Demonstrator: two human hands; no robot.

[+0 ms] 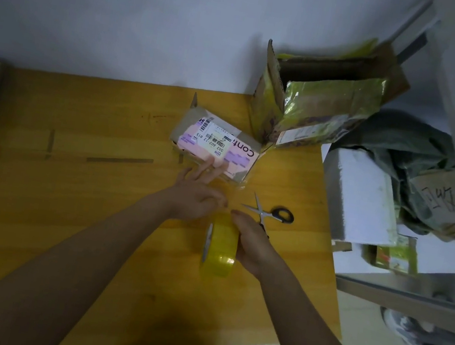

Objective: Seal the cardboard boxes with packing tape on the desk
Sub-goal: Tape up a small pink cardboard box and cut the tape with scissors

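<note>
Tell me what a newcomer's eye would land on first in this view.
First, the yellow roll of packing tape at the centre of the wooden desk, gripped by the right hand. Just beyond it, the left hand stretches its fingers onto a small flat box with a pink label. Black-handled scissors lie open to the right, and a bigger open box stands at the far right corner.

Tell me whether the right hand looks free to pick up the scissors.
Probably not yet: the right hand grips the tape roll. The scissors lie unobstructed right beside it on the desk.
</note>
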